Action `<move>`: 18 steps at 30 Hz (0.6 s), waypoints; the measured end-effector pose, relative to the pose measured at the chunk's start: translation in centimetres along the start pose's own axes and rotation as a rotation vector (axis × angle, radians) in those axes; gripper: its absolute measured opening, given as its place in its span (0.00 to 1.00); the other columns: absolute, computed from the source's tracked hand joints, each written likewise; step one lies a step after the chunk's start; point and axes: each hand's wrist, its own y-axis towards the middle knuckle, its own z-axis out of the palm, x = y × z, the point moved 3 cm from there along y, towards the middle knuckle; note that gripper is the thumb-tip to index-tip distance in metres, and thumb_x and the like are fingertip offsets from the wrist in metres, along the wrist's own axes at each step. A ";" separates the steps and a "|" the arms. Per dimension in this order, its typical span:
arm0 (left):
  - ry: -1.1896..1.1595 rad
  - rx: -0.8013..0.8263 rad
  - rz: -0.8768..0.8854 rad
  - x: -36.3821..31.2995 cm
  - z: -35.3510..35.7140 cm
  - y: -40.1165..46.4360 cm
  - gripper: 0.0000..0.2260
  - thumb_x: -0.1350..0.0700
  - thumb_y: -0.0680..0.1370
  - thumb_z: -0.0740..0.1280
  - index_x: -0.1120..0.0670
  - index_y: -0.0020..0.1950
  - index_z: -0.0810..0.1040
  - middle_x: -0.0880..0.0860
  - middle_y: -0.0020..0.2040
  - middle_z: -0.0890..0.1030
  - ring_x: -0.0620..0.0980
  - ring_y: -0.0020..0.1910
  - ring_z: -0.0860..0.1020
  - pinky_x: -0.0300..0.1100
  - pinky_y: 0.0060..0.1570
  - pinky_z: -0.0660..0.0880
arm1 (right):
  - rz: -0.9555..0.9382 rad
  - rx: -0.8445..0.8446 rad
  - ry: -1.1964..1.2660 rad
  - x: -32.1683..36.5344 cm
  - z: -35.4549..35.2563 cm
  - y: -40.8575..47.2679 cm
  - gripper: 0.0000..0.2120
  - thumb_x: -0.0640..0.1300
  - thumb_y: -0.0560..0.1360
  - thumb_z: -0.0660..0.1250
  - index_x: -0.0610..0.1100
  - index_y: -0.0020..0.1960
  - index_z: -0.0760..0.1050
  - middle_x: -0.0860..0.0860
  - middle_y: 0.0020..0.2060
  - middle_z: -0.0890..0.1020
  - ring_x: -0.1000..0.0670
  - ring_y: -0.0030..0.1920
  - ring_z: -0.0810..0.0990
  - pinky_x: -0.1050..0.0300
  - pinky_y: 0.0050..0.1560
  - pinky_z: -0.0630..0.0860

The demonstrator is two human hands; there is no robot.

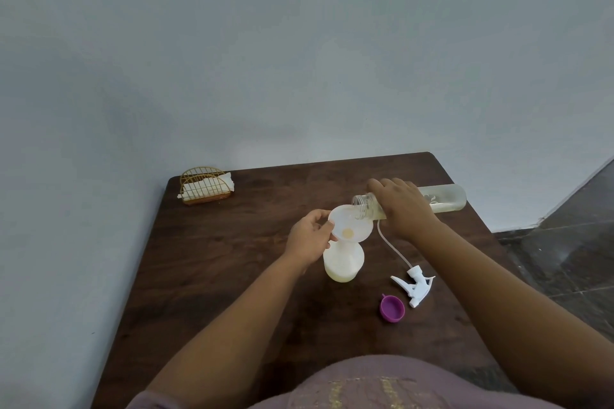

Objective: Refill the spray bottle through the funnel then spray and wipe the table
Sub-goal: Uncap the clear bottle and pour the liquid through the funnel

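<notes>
A white spray bottle stands upright on the dark wooden table, partly filled with pale yellow liquid. A white funnel sits in its neck, with a little yellow liquid at its centre. My left hand grips the funnel's left rim. My right hand holds a clear refill bottle tipped almost flat, its open mouth over the funnel's right edge. The white trigger sprayer head with its tube lies on the table to the right.
A purple cap lies near the sprayer head. A gold wire napkin holder with white napkins stands at the table's far left corner. A wall runs behind and left of the table; dark tiled floor lies off the right edge.
</notes>
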 end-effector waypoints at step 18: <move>-0.014 -0.004 -0.015 0.3 -0.3 0.2 0.13 0.55 0.81 0.64 0.51 0.65 0.76 0.51 0.50 0.83 0.44 0.38 0.79 0.36 0.38 0.76 | -0.010 0.018 0.006 0.1 0.2 0.1 0.23 0.36 0.63 0.69 0.46 0.56 0.69 0.50 0.45 0.76 0.47 0.46 0.74 0.54 0.51 0.70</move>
